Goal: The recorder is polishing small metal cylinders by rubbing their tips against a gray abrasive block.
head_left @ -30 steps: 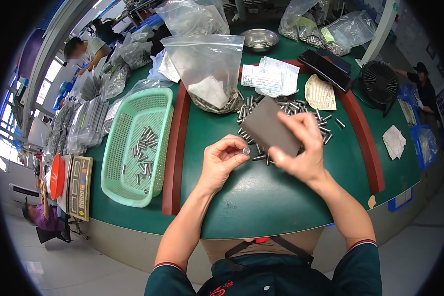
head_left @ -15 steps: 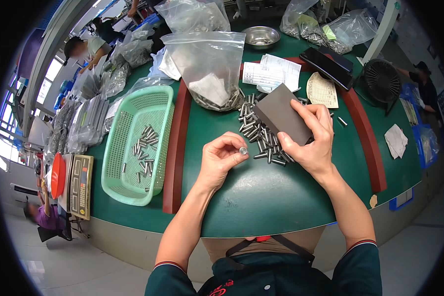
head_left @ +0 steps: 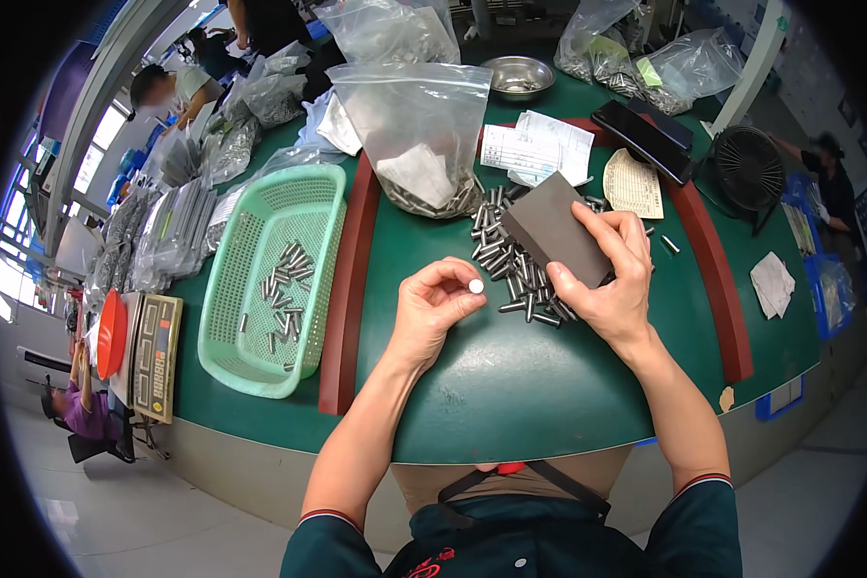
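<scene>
My left hand (head_left: 433,306) is closed in a pinch on a small metal pin (head_left: 475,286), whose round end face shines white. Gripped in my right hand (head_left: 615,275) is a dark grey-brown rectangular block (head_left: 557,227), held tilted above a heap of metal pins (head_left: 516,273). The block hides part of that heap. Left of my hands stands a light green perforated plastic basket (head_left: 223,332) with several metal pins (head_left: 287,279) lying in it.
Red-brown bars (head_left: 347,289) border the green table (head_left: 511,405). Behind the heap are a clear bag of pins (head_left: 424,135), papers (head_left: 549,144), a steel bowl (head_left: 518,75) and a black phone (head_left: 641,140). A black fan (head_left: 745,169) stands right, a scale (head_left: 154,356) far left.
The pin in my left hand has turned slightly, so its end face now catches the light and looks white. My right hand keeps hold of the block; the view has shifted a little.
</scene>
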Demonstrator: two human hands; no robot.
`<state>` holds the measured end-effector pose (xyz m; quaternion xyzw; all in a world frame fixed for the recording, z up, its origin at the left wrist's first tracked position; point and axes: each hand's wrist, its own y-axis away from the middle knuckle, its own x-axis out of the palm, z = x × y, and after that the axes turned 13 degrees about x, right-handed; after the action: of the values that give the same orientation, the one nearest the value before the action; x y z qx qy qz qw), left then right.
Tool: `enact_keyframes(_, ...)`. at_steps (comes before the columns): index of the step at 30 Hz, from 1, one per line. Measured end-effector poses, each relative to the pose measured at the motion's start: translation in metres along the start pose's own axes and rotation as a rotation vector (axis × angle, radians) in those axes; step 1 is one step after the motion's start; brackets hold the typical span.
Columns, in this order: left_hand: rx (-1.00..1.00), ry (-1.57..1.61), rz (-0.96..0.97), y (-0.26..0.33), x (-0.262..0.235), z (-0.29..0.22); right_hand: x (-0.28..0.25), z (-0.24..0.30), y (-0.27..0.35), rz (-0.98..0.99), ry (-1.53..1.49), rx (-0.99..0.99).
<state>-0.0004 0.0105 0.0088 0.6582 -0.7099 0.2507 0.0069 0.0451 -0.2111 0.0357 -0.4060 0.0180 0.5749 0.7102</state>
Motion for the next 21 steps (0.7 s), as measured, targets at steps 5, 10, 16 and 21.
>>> enact_keyframes(5, 0.012, -0.056, -0.056, 0.004, 0.0, 0.006, 0.005, 0.015, 0.015, 0.045, -0.043, -0.194)
enact_keyframes(10, 0.007, -0.137, -0.06, 0.01, 0.008, 0.001, 0.011, 0.037, 0.022, 0.157, -0.115, -0.304)
enact_keyframes(16, -0.052, -0.049, -0.105, 0.006, 0.012, 0.001, 0.01, 0.013, 0.019, 0.016, -0.119, -0.238)
enact_keyframes(21, -0.094, -0.134, -0.135, 0.008, 0.015, -0.005, 0.014, 0.022, 0.016, 0.085, -0.043, -0.177)
